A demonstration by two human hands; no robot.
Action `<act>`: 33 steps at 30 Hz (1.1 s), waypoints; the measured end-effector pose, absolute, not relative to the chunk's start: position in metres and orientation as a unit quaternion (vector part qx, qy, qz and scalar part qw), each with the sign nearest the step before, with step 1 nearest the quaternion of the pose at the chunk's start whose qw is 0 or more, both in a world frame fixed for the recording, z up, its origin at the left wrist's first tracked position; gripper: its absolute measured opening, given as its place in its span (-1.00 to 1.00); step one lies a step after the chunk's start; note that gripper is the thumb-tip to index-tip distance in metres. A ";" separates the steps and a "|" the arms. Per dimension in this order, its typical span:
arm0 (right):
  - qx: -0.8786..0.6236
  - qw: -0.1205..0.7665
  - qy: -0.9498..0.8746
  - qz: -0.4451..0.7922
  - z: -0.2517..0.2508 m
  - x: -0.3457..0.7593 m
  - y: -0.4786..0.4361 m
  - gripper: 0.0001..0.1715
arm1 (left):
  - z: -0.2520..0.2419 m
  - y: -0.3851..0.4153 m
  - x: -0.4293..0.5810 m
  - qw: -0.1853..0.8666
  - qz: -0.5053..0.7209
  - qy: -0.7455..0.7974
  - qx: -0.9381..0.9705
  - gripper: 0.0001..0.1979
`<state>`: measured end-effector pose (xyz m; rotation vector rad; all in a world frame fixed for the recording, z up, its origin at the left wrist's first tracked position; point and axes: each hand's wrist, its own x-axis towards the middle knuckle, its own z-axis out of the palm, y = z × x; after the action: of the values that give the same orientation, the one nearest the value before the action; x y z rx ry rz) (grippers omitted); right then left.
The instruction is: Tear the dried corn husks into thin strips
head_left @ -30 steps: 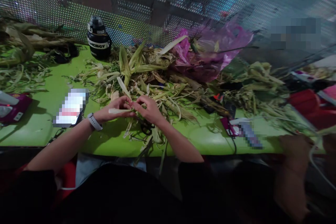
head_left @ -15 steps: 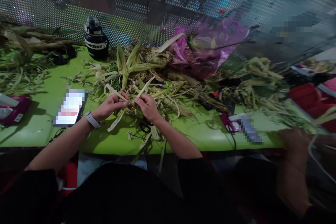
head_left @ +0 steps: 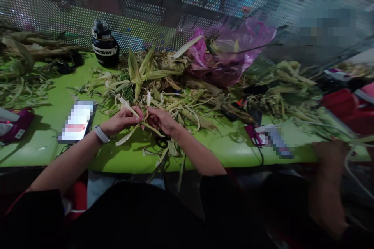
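Observation:
Pale corn husk strips [head_left: 125, 137] are pinched between the thumb and fingers of my left hand [head_left: 126, 120], their loose ends sticking out to the left. Close beside it, my right hand [head_left: 161, 120] has its fingers closed on the same husk, where a strip bends over between the two hands. My fingertips partly hide the spot where the strips meet. Below my right hand lie the dark handles of what look like scissors [head_left: 160, 141]. Behind both hands spreads a heap of dry husks [head_left: 172, 74].
A black bottle [head_left: 105, 46] and a pink plastic bag [head_left: 228, 62] stand by the perforated metal screen [head_left: 152, 19]. A phone [head_left: 77, 121] lies left on the green table [head_left: 117, 161], another phone [head_left: 277, 142] right. A co-worker's hand [head_left: 331, 151] is far right.
My right hand has turned over slightly. The husk strip that pointed up and right from it now bends down between my hands. My left hand stays nearly in place.

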<state>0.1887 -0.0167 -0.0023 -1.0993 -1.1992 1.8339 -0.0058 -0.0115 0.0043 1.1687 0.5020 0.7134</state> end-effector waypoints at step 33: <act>-0.413 0.721 -0.435 0.348 0.012 0.205 -0.008 -0.79 | -0.004 -0.010 -0.001 0.491 0.676 0.332 0.437 -0.98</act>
<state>0.2055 -0.0082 0.0119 -0.9127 -0.9612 0.7688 -0.0006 -0.0098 -0.0044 1.0624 0.8071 1.6421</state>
